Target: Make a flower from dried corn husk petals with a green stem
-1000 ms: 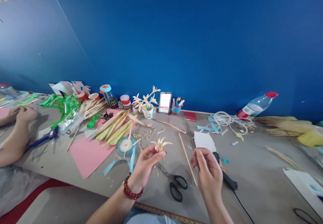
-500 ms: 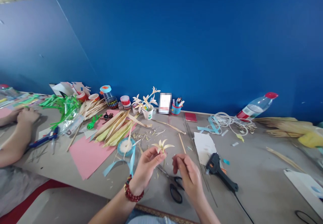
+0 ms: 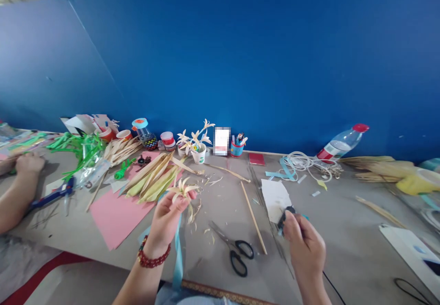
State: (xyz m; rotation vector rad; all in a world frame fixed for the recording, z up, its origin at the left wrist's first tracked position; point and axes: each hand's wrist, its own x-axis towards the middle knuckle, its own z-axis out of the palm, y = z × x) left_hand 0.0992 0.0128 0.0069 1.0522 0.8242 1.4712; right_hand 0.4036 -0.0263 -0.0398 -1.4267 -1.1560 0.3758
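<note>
Between the fingertips of my left hand (image 3: 168, 215) is a pale cream flower (image 3: 184, 187) with pointed petals, held upright over the table. My right hand (image 3: 305, 241) is closed around a black glue gun (image 3: 284, 217); most of its body is hidden by the fingers, and its cord trails toward the table's front edge. Black-handled scissors (image 3: 237, 252) lie partly spread between my hands. A thin wooden stick (image 3: 253, 218) rests beside them. Light blue ribbon (image 3: 178, 254) hangs down by my left wrist.
A white cup (image 3: 199, 155) of similar flowers stands near the blue wall. Corn husks (image 3: 151, 176) and pink paper (image 3: 117, 213) lie left; white paper (image 3: 275, 197), coiled white cord (image 3: 302, 165) and a tilted bottle (image 3: 343, 144) lie right. Another person's arm (image 3: 20, 185) rests far left.
My right hand has moved right and taken hold of the glue gun, which lay on the table. My left hand has moved left with the flower, uncovering the scissors.
</note>
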